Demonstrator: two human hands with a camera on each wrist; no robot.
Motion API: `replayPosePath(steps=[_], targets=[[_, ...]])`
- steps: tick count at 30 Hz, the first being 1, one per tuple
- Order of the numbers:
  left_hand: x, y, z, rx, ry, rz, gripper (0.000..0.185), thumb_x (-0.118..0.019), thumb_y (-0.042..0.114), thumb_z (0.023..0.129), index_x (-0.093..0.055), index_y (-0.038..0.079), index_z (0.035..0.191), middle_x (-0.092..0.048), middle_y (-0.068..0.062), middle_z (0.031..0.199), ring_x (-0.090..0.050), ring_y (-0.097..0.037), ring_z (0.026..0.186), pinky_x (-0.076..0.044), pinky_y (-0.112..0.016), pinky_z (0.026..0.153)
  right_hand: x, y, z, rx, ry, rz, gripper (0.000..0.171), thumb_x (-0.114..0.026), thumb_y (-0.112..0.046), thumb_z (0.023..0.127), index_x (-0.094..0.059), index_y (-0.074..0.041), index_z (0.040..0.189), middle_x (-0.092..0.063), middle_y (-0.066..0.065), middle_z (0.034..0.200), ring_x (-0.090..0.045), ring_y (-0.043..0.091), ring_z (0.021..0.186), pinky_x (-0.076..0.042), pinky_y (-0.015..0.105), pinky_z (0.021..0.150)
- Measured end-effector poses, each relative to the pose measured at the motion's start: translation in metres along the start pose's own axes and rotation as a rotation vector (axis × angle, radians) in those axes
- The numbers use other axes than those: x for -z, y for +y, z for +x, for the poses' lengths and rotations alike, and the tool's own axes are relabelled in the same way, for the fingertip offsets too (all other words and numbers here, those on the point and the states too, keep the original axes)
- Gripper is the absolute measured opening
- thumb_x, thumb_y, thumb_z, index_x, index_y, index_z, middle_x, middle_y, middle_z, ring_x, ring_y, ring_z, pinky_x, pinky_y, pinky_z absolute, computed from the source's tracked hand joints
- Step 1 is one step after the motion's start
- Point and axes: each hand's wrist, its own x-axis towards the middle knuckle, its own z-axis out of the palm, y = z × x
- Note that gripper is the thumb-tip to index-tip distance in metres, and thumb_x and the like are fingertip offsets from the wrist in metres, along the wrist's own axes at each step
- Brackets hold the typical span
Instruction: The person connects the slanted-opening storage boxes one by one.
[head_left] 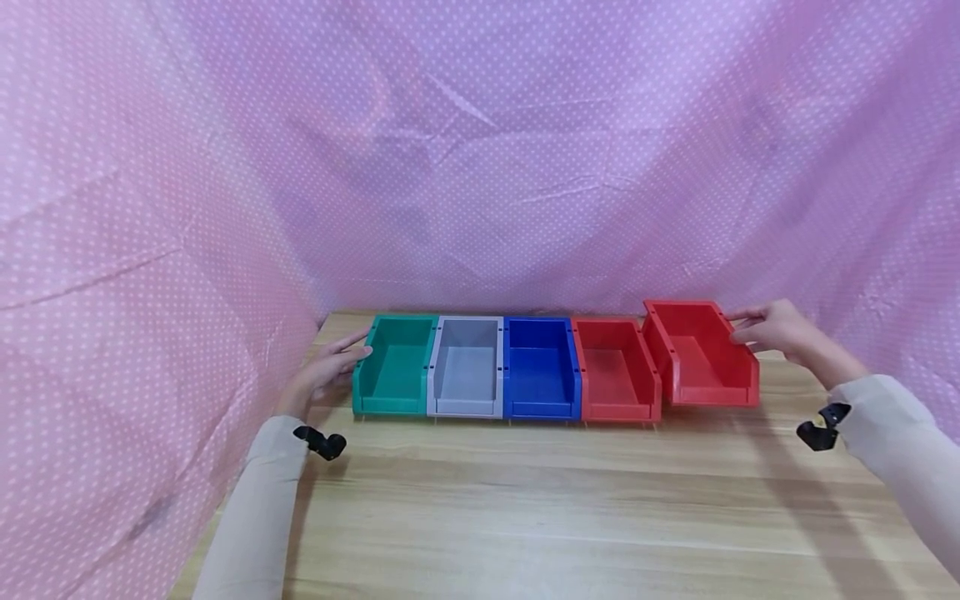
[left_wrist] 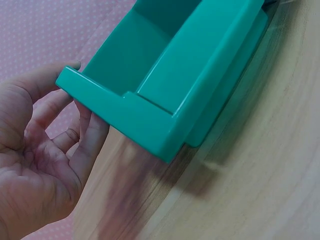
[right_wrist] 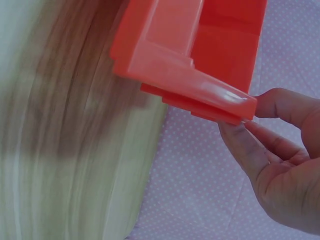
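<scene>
Sleeves in pale beige enter from both near corners of the counter (head_left: 525,508), each wrist carrying a small black camera mount.

Left hand (head_left: 324,371): grip released, fingers nearly straight, laid against the outer left wall of the green bin (head_left: 395,367). Left wrist view confirms it: the thumb lies over the top rim at the bin's corner, fingers (left_wrist: 90,145) spread along the wall below, not curled round it. Green bin sits flat on the wood.

Right hand (head_left: 772,327): grip pinching the right rear rim of the far-right red bin (head_left: 701,354). Right wrist view shows the thumb on top of the rim and the fingers (right_wrist: 240,145) beneath it. This bin is tilted and appears lifted off the counter, beside the right wall of the second red bin (head_left: 617,371); whether the two touch cannot be told.

Row along the back edge of the counter, left to right: green, grey bin (head_left: 467,367), blue bin (head_left: 542,367), red, all side by side with open fronts toward the near edge. All bins look empty.

Pink polka-dot cloth (head_left: 480,150) hangs behind and along both sides of the counter.
</scene>
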Motion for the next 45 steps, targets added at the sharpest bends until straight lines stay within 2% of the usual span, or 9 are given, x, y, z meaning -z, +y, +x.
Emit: replayPosePath(steps=[5, 13, 18, 22, 25, 27, 29, 35, 45], targets=[[0.000, 0.000, 0.001, -0.001, 0.006, -0.008, 0.071, -0.059, 0.039, 0.104, -0.022, 0.028, 0.164, -0.043, -0.016, 0.153, -0.061, -0.014, 0.122, -0.056, -0.031, 0.100, 0.000, 0.002, -0.002, -0.012, -0.001, -0.024, 0.061, -0.066, 0.001, 0.094, -0.037, 0.025, 0.142, -0.076, 0.019, 0.102, -0.068, 0.000, 0.076, -0.065, 0.033, 0.075], [0.002, 0.000, -0.001, -0.001, -0.011, -0.012, 0.073, -0.057, 0.040, 0.105, -0.018, 0.027, 0.165, -0.026, -0.020, 0.166, -0.039, -0.039, 0.147, -0.051, -0.040, 0.110, 0.001, 0.003, -0.002, -0.029, -0.025, -0.021, 0.062, -0.066, -0.002, 0.096, -0.036, 0.024, 0.143, -0.075, 0.021, 0.107, -0.069, 0.001, 0.079, -0.064, 0.036, 0.079], [0.002, 0.001, -0.003, 0.007, -0.007, 0.001, 0.074, -0.059, 0.043, 0.103, -0.019, 0.028, 0.164, -0.029, -0.019, 0.166, -0.041, -0.037, 0.146, -0.057, -0.022, 0.085, 0.004, 0.003, 0.000, -0.037, -0.064, 0.002, 0.063, -0.066, -0.004, 0.097, -0.035, 0.024, 0.144, -0.075, 0.015, 0.107, -0.070, 0.002, 0.082, -0.064, 0.037, 0.081], [0.003, 0.002, -0.002, 0.004, 0.000, 0.002, 0.073, -0.058, 0.043, 0.104, -0.020, 0.029, 0.164, -0.036, -0.016, 0.162, -0.059, -0.023, 0.131, -0.056, -0.021, 0.086, 0.008, -0.001, 0.001, -0.038, -0.093, 0.002, 0.062, -0.063, -0.004, 0.098, -0.033, 0.025, 0.144, -0.075, 0.015, 0.108, -0.071, 0.005, 0.085, -0.064, 0.037, 0.082], [0.003, 0.003, -0.001, 0.001, 0.012, -0.026, 0.071, -0.060, 0.040, 0.104, -0.023, 0.028, 0.164, -0.065, -0.005, 0.118, -0.061, -0.004, 0.097, -0.055, -0.023, 0.090, 0.010, -0.005, 0.002, -0.034, -0.111, -0.029, 0.061, -0.061, -0.007, 0.100, -0.033, 0.025, 0.144, -0.074, 0.021, 0.112, -0.073, 0.012, 0.089, -0.064, 0.038, 0.083], [0.002, 0.004, -0.001, -0.006, 0.016, -0.029, 0.070, -0.060, 0.038, 0.104, -0.024, 0.027, 0.163, -0.056, 0.011, 0.089, -0.054, 0.001, 0.082, -0.053, -0.021, 0.087, 0.012, -0.007, 0.001, -0.037, -0.124, -0.056, 0.061, -0.060, -0.010, 0.101, -0.034, 0.024, 0.144, -0.071, 0.027, 0.117, -0.074, 0.018, 0.093, -0.064, 0.040, 0.084], [0.002, 0.004, -0.001, 0.000, 0.019, -0.032, 0.069, -0.060, 0.037, 0.104, -0.026, 0.027, 0.163, -0.035, 0.014, 0.071, -0.043, -0.005, 0.071, -0.050, -0.021, 0.082, 0.014, -0.010, 0.000, -0.049, -0.150, -0.092, 0.063, -0.060, -0.015, 0.102, -0.034, 0.023, 0.145, -0.066, 0.032, 0.124, -0.073, 0.024, 0.097, -0.064, 0.041, 0.085], [0.001, 0.006, -0.002, 0.002, 0.022, -0.024, 0.069, -0.060, 0.037, 0.104, -0.026, 0.027, 0.163, -0.030, 0.012, 0.063, -0.030, -0.009, 0.064, -0.043, -0.022, 0.073, 0.018, -0.021, -0.003, -0.068, -0.225, -0.179, 0.065, -0.057, -0.024, 0.104, -0.034, 0.020, 0.146, -0.055, 0.038, 0.136, -0.070, 0.038, 0.108, -0.062, 0.046, 0.089], [0.002, 0.005, -0.003, 0.016, 0.011, -0.013, 0.069, -0.060, 0.038, 0.103, -0.026, 0.029, 0.163, -0.035, 0.016, 0.068, -0.034, -0.007, 0.070, -0.046, -0.023, 0.085, 0.015, -0.048, -0.009, 0.072, -0.169, -0.284, 0.065, -0.064, -0.028, 0.101, -0.043, 0.013, 0.146, -0.056, 0.034, 0.139, -0.061, 0.045, 0.121, -0.058, 0.052, 0.095]])
